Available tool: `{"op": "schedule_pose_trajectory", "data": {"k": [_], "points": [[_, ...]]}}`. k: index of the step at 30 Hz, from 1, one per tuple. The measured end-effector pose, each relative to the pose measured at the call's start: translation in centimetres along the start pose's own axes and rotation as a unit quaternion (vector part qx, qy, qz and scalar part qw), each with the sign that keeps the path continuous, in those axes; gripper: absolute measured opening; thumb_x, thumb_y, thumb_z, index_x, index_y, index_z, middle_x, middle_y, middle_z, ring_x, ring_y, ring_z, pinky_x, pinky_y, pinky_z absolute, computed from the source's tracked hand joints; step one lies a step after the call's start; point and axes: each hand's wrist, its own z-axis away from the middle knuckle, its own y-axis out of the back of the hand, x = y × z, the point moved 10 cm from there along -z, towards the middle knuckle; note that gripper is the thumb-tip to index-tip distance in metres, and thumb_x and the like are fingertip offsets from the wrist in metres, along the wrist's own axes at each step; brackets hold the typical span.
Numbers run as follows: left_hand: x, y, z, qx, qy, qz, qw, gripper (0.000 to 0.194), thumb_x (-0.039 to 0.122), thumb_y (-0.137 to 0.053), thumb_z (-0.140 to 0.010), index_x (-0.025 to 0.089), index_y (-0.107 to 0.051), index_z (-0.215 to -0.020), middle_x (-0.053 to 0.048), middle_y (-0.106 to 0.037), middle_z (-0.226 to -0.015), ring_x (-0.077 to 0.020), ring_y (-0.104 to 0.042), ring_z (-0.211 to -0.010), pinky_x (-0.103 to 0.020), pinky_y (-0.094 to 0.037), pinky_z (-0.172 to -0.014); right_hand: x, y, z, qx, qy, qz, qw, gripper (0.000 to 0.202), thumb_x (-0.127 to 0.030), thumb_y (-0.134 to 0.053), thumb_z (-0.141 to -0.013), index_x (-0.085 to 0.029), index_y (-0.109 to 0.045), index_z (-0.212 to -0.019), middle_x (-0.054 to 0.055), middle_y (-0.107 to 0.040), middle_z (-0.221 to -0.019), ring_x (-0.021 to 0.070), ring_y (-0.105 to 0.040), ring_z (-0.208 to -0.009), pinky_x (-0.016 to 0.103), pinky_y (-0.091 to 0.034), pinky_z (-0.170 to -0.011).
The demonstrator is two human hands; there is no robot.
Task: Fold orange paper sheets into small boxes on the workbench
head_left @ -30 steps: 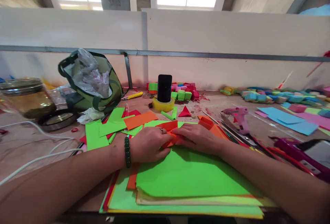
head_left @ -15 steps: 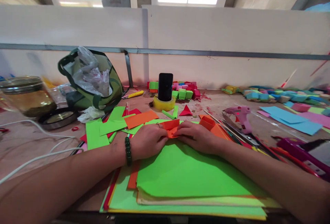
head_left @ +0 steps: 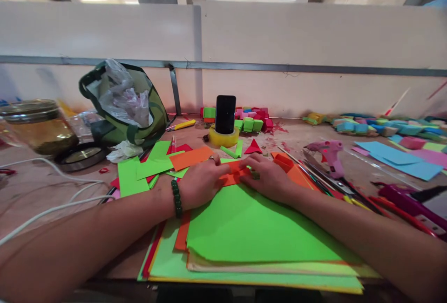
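Note:
A small creased piece of orange paper (head_left: 233, 173) lies on the far part of a stack of green paper (head_left: 265, 228). At its left end my left hand (head_left: 203, 182), with a dark bead bracelet above the wrist, is closed on it, thumb and fingers together. My right hand (head_left: 268, 178) grips the right end with bent fingers. The fingertips of both hands partly cover the paper. Just beyond my right hand is a folded orange paper shape (head_left: 283, 162). Left of my left hand lie green paper strips (head_left: 153, 169) and a flat orange strip (head_left: 191, 158).
A phone (head_left: 225, 114) stands in a yellow tape roll (head_left: 223, 139), with folded paper blocks (head_left: 252, 124) behind. On the right are a pink glue gun (head_left: 330, 154), scissors (head_left: 352, 190) and blue sheets (head_left: 398, 158). A glass jar (head_left: 38, 128), green bag (head_left: 155, 117) and white cable (head_left: 49, 217) occupy the left.
The raised flap of the orange paper now lies flatter. My left hand's fingers have shifted over its left end, and my right fingers have spread slightly. The view has tilted a little.

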Motion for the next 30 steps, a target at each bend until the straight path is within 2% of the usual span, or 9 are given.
{"op": "schedule_pose_trajectory", "data": {"k": [4,7,10,14,19,21,24,26,30], "points": [[3.1,-0.5,0.7,-0.050,-0.164,-0.078,0.982,0.032,0.016,-0.043,-0.089,0.026,-0.065,-0.110,-0.005,-0.062,-0.097,-0.0170,-0.058,-0.081,-0.025,-0.043,-0.063,-5.1,0.2,1.3,-0.022,0.249,0.114,0.962,0.021,-0.017,-0.048,-0.091,-0.020,-0.069,-0.093,0.010,-0.063,-0.106,0.0201,-0.054,-0.094,0.035,-0.045,-0.082],[3.6,-0.7,1.0,-0.098,-0.192,-0.107,0.971,0.030,0.010,-0.045,-0.084,0.017,-0.067,-0.103,-0.008,-0.065,-0.092,-0.0177,-0.058,-0.077,-0.026,-0.044,-0.062,-6.1,-0.4,2.2,-0.074,0.311,0.153,0.935,0.026,-0.014,-0.042,-0.094,-0.016,-0.068,-0.092,0.009,-0.065,-0.088,0.0189,-0.052,-0.085,0.033,-0.044,-0.077],[3.3,-0.5,1.2,-0.130,-0.175,-0.113,0.970,0.024,0.008,-0.047,-0.078,0.013,-0.069,-0.086,-0.011,-0.066,-0.081,-0.0186,-0.058,-0.069,-0.028,-0.044,-0.059,-5.1,-0.5,2.2,-0.098,0.279,0.180,0.938,0.024,-0.010,-0.046,-0.088,-0.015,-0.066,-0.077,0.009,-0.063,-0.078,0.0194,-0.050,-0.079,0.032,-0.040,-0.069],[3.5,0.9,1.6,-0.095,-0.179,-0.055,0.978,0.016,0.012,-0.052,-0.069,0.015,-0.067,-0.067,-0.011,-0.067,-0.072,-0.0190,-0.058,-0.064,-0.029,-0.042,-0.058,-3.0,-0.1,1.6,-0.109,0.182,0.212,0.954,0.022,-0.002,-0.050,-0.075,-0.016,-0.062,-0.063,0.008,-0.062,-0.069,0.0191,-0.050,-0.073,0.031,-0.035,-0.062],[2.4,1.6,1.2,-0.078,-0.124,-0.010,0.989,0.019,0.020,-0.052,-0.073,0.016,-0.062,-0.057,-0.008,-0.064,-0.062,-0.0170,-0.055,-0.057,-0.029,-0.039,-0.057,-0.9,0.3,0.7,-0.109,0.056,0.196,0.973,0.023,-0.004,-0.047,-0.077,-0.016,-0.061,-0.063,0.009,-0.064,-0.069,0.0189,-0.054,-0.072,0.029,-0.033,-0.060],[1.2,2.0,0.5,-0.036,-0.074,0.001,0.997,0.026,0.027,-0.049,-0.081,0.016,-0.063,-0.061,-0.007,-0.064,-0.065,-0.0166,-0.055,-0.058,-0.028,-0.038,-0.057,0.6,0.7,0.4,-0.086,-0.032,0.178,0.980,0.021,-0.007,-0.045,-0.080,-0.016,-0.062,-0.071,0.007,-0.065,-0.070,0.0176,-0.056,-0.068,0.028,-0.033,-0.058],[-1.7,3.2,-0.3,0.097,0.026,0.031,0.994,0.024,0.036,-0.055,-0.082,0.016,-0.066,-0.087,-0.010,-0.066,-0.089,-0.0214,-0.060,-0.080,-0.031,-0.043,-0.068,1.4,0.8,0.6,-0.059,-0.100,0.151,0.982,0.019,-0.019,-0.045,-0.088,-0.016,-0.061,-0.097,0.007,-0.068,-0.082,0.0179,-0.060,-0.068,0.027,-0.034,-0.058],[-3.3,2.1,-0.9,0.105,0.053,0.079,0.990,0.030,0.035,-0.059,-0.079,0.016,-0.063,-0.103,-0.010,-0.065,-0.102,-0.0230,-0.059,-0.092,-0.033,-0.044,-0.077,0.9,0.2,0.8,-0.063,-0.091,0.136,0.985,0.031,-0.035,-0.045,-0.093,-0.017,-0.056,-0.115,0.009,-0.069,-0.102,0.0194,-0.063,-0.075,0.027,-0.037,-0.059],[-5.3,-1.1,-1.8,0.036,0.095,0.222,0.970,0.013,0.026,-0.056,-0.078,0.014,-0.063,-0.077,-0.005,-0.065,-0.079,-0.0185,-0.059,-0.078,-0.029,-0.044,-0.072,0.1,-0.5,1.0,-0.060,-0.066,0.113,0.990,0.032,-0.041,-0.045,-0.093,-0.020,-0.055,-0.115,0.010,-0.065,-0.111,0.0218,-0.064,-0.086,0.028,-0.042,-0.063]]}}
